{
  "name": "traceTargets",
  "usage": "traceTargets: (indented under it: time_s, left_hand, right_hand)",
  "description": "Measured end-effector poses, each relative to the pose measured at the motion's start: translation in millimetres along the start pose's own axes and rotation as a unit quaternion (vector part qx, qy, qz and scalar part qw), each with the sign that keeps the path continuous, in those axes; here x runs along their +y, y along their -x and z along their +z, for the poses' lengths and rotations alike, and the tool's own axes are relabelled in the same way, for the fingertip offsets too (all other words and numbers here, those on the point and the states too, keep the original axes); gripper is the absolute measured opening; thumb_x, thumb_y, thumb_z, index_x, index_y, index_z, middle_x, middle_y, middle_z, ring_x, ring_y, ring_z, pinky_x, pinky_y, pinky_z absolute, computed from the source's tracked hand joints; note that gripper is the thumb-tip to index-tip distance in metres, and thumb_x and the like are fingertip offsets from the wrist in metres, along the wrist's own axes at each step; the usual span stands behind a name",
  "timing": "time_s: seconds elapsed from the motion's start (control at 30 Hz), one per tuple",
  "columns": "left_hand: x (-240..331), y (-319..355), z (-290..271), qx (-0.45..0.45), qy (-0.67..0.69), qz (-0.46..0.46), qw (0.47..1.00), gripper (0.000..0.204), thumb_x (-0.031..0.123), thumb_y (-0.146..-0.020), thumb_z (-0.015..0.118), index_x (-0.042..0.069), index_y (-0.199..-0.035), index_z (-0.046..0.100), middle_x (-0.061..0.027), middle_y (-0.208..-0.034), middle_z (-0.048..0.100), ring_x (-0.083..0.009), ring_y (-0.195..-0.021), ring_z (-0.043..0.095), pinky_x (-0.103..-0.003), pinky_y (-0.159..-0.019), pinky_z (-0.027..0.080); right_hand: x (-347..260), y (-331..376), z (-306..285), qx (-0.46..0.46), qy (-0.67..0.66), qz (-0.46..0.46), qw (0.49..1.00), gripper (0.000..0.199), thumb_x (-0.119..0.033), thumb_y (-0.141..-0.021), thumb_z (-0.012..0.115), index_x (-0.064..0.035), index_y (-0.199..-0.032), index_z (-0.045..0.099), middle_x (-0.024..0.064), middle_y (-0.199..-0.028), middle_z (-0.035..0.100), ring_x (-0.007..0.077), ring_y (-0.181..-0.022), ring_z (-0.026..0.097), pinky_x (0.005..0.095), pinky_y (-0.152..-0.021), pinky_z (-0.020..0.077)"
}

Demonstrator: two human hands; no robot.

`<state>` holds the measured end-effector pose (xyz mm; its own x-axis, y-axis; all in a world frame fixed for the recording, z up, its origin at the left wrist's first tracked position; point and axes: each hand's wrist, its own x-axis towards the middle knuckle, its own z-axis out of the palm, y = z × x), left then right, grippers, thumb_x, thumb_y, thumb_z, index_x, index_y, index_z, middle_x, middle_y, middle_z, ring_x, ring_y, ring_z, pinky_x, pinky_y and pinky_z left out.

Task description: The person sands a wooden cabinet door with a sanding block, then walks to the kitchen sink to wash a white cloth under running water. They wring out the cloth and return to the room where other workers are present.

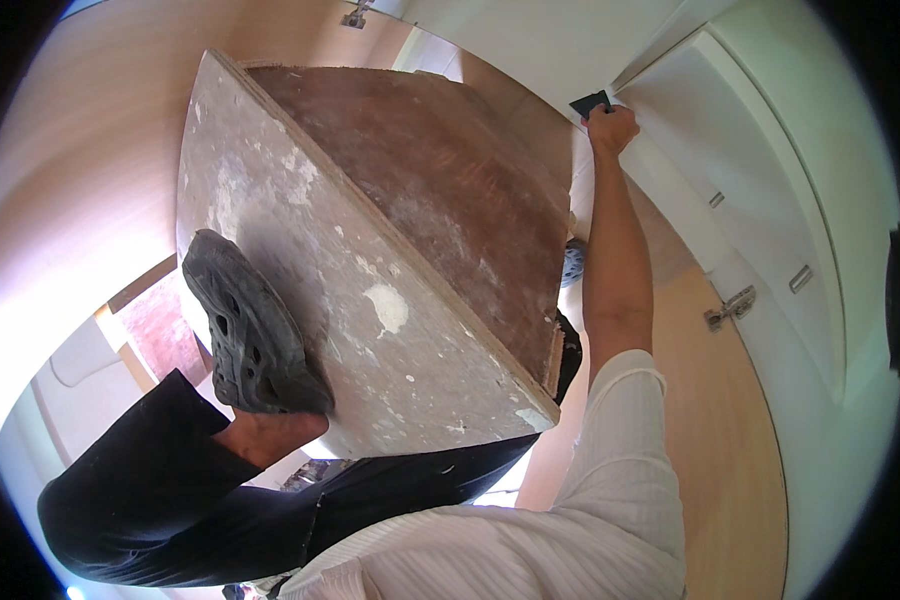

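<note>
One grey clog [270, 320] rests on the left part of the paint-spattered wooden platform [360, 265], its toe toward the platform's far end. The left hand is out of view, so I cannot tell how its fingers stand. Past the platform's far right corner is a small, dark, flat tool [588, 102], just left of the right hand [612, 128], whose fingers are curled tight and pinch its near end. The tool's long axis seems to run from the fingers leftward and slightly away from the platform; whether its free edge touches anything, I cannot tell. The right hand is the nearer one, its arm reaching along the platform's right side. Farther right of the platform are a white panel [770, 190] and a metal hinge [730, 308].
</note>
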<state>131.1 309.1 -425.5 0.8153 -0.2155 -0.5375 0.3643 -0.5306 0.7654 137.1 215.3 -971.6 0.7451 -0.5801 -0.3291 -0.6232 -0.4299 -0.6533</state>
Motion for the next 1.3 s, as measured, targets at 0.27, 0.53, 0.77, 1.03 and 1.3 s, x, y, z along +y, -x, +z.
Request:
traceTargets:
  time_s: [0.27, 0.53, 0.77, 1.03, 1.3]
  left_hand:
    - [1.3, -4.3, 6.1, 0.000, -0.010, 0.002, 1.000, 0.055, 0.034, -0.087, 0.050, -0.004, -0.126, 0.044, -0.0256, -0.116, 0.054, -0.0320, -0.107, 0.054, -0.039, -0.091, 0.043]
    - [6.4, -9.0, 13.9, -0.005, -0.025, 0.020, 0.999, 0.054, 0.033, -0.086, 0.050, -0.005, -0.125, 0.046, -0.0262, -0.117, 0.054, -0.0329, -0.109, 0.054, -0.040, -0.092, 0.042]
    - [7.3, -5.5, 20.5, -0.004, -0.034, 0.042, 0.999, 0.053, 0.032, -0.086, 0.050, -0.005, -0.124, 0.047, -0.0267, -0.118, 0.054, -0.0338, -0.110, 0.053, -0.041, -0.094, 0.041]
    - [28.7, 17.1, 17.2, 0.007, -0.028, 0.109, 0.994, 0.051, 0.030, -0.086, 0.050, -0.005, -0.123, 0.048, -0.0273, -0.118, 0.054, -0.0347, -0.112, 0.052, -0.042, -0.095, 0.040]
    - [102.6, 6.8, 9.8, 0.022, 0.018, 0.255, 0.966, 0.050, 0.029, -0.086, 0.050, -0.006, -0.122, 0.049, -0.0279, -0.119, 0.053, -0.0356, -0.114, 0.051, -0.044, -0.097, 0.040]
  right_hand:
    - [4.0, -11.3, 17.0, -0.021, -0.049, 0.052, 0.997, 0.021, -0.012, -0.080, 0.058, 0.0012, -0.064, 0.065, 0.0135, -0.058, 0.065, 0.0258, -0.058, 0.068, 0.0340, -0.066, 0.0562]
    - [-1.5, -16.3, 32.5, -0.036, -0.155, 0.052, 0.986, 0.019, -0.009, -0.082, 0.063, 0.0101, -0.084, 0.063, 0.0178, -0.072, 0.067, 0.0265, -0.061, 0.068, 0.0332, -0.059, 0.0576]
    - [-84.7, 47.5, 14.0, -0.343, -0.520, 0.013, 0.783, 0.030, -0.017, -0.089, 0.063, 0.0071, -0.105, 0.059, 0.0155, -0.099, 0.064, 0.0236, -0.081, 0.067, 0.0310, -0.069, 0.0597]
    - [-131.0, 108.6, -147.7, -0.464, -0.517, -0.056, 0.717, 0.025, -0.015, -0.091, 0.060, 0.0021, -0.108, 0.057, 0.0146, -0.101, 0.065, 0.0256, -0.089, 0.067, 0.0327, -0.078, 0.0570]
    - [-200.7, 167.5, -293.5, -0.450, -0.541, -0.103, 0.703, 0.022, -0.008, -0.092, 0.055, 0.0038, -0.111, 0.055, 0.0166, -0.105, 0.063, 0.0298, -0.090, 0.066, 0.0364, -0.079, 0.0571]
